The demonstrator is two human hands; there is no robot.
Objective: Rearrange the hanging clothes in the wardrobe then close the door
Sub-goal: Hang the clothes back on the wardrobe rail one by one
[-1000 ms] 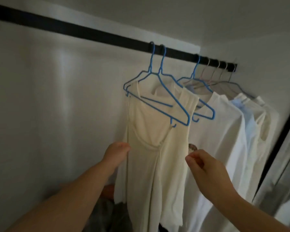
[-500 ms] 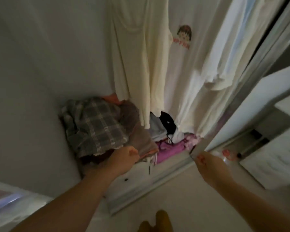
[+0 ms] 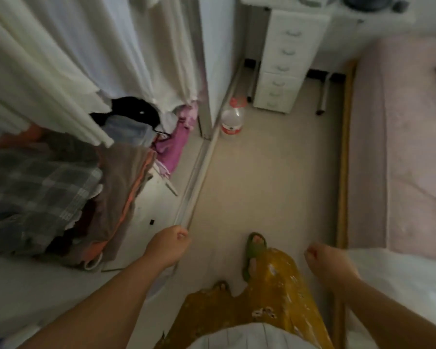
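One head-worn camera looks steeply down from close above. It faces the floor (image 3: 262,177), with the wardrobe's hanging clothes (image 3: 61,54) at left and a bed (image 3: 408,147) at right.

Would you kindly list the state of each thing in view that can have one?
wardrobe door: not yet closed, wardrobe interior exposed
hanging clothes: hanging, hems above the pile
folded pile: stacked on the wardrobe floor
bottle: upright, capped, on the floor by the door edge
drawer unit: drawers closed
left hand: loosely curled, holding nothing
right hand: loosely curled, holding nothing
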